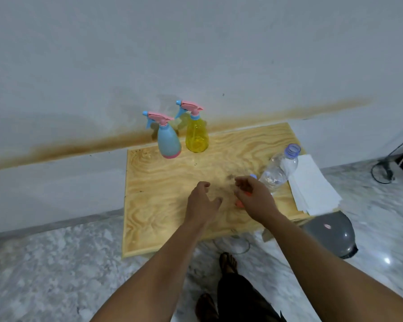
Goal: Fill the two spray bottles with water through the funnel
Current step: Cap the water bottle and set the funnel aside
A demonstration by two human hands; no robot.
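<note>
Two spray bottles stand upright side by side well beyond both hands at the table's (163, 219) far edge: one blue spray bottle (168, 141), one yellow spray bottle (197, 135), each with a pink trigger head. One clear water bottle (278, 169), uncapped, stands just right of the right hand (254, 194), beside one stack of white paper (312, 184). One blue cap (253, 176) lies beside that hand; an orange thing (239, 204), perhaps the funnel, peeks from under it. The left hand (203, 198) hovers loosely curled, holding nothing; the right hand's grip cannot be told. No writing is legible.

Blue spray bottle (169, 141) w/ pink base, yellow spray bottle (197, 135), both pink-headed; swirly-grain pale wood table (163, 182), white paper (312, 184).
</note>
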